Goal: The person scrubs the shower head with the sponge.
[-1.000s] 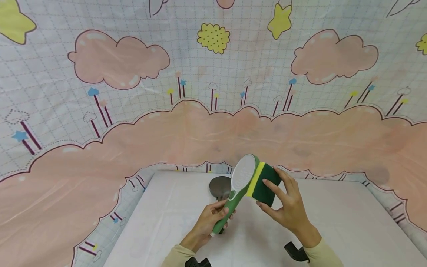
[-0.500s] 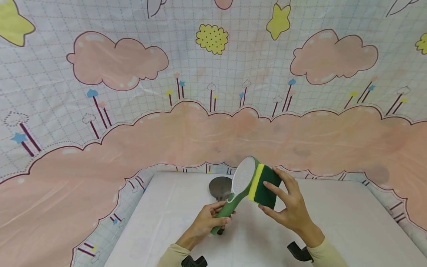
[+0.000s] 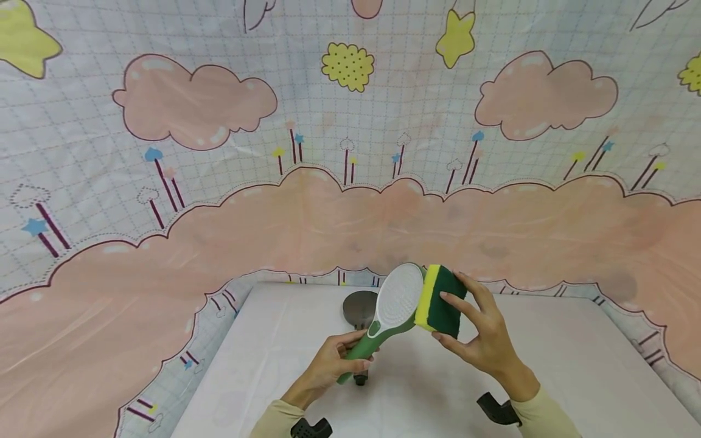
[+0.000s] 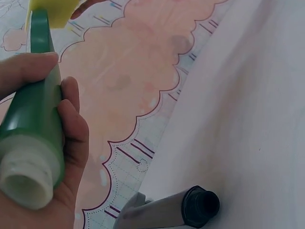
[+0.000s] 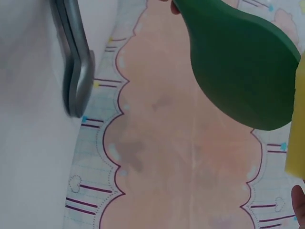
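In the head view, my left hand (image 3: 331,366) grips the green handle of a white-faced handheld shower head (image 3: 400,296), raised at a tilt over the table. A pale hollow connector (image 4: 28,179) at the handle's end shows in the left wrist view. My right hand (image 3: 489,336) pinches a yellow and dark green sponge (image 3: 445,305) by its edges. The sponge's yellow side lies along the right edge of the shower head. From the right wrist, the smooth green back (image 5: 245,67) of the shower head appears, with the sponge (image 5: 297,129) right at its rim.
A second, grey shower head (image 3: 359,310) lies on the white table (image 3: 274,353) behind my left hand, its dark end toward me. A cloth printed with clouds and stars (image 3: 350,222) rises behind the table. A black wrist mount (image 3: 497,409) sits by each sleeve.
The shower head has tipped further right and sunk slightly, its white face turning more toward the head camera. My left hand has shifted left and down; my right hand has moved right with the sponge.
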Demonstrator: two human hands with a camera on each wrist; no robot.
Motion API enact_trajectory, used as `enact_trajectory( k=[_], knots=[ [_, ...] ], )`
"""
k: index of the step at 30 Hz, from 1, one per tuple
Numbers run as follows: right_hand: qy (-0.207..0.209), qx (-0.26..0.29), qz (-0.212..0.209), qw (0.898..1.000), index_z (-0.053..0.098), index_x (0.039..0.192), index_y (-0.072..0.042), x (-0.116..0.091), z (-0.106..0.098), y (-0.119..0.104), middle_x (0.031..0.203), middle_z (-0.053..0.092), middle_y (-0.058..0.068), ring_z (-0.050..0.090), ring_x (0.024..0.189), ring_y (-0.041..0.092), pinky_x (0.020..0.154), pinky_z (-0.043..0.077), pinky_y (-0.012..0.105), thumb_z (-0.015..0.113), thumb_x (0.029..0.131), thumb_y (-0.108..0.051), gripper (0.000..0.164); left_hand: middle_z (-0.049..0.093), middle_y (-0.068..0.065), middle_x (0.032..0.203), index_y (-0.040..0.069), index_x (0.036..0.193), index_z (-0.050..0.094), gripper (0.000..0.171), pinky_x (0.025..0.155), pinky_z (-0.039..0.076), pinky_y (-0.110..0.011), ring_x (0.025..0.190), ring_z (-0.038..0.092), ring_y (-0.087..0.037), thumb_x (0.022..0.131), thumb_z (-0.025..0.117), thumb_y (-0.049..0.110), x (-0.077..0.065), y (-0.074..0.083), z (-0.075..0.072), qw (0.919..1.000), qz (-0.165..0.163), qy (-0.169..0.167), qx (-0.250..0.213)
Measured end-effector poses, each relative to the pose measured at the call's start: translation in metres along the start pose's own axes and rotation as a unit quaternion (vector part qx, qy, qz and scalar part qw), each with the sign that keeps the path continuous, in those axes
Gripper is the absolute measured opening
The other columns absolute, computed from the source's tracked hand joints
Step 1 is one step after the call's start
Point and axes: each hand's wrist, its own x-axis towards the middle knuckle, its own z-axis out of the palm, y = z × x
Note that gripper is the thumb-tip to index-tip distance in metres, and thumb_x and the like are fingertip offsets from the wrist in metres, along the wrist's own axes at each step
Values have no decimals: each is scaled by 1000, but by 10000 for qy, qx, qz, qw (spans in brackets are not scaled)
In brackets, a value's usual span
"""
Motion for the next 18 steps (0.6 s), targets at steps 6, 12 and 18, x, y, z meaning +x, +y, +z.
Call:
enact_trajectory(
  k=[6,12,18],
  knots=[
    [-141,273,312,9990,67,120,-4,2,-4,1,141,47,31,47,128,22,104,36,11,64,86,-59,65,61,-33,123,-1,140,50,59,82,56,-26,94,67,-11,84,71,2,-3,0,-3,10000,-33,-35,-22],
    [-201,336,445,9982,66,121,-5,0,-4,-1,143,46,29,45,129,21,102,34,12,65,86,-60,66,65,-31,116,-7,134,54,55,74,55,-23,90,67,-10,82,72,3,-6,1,-3,9999,1,62,139],
    [-134,297,400,9987,67,120,-4,-3,-3,-5,142,46,31,44,130,22,103,35,14,64,85,-61,67,67,-32,112,-7,124,56,47,78,54,-24,93,67,-15,80,72,0,-8,3,-1,9990,34,240,387]
  ],
)
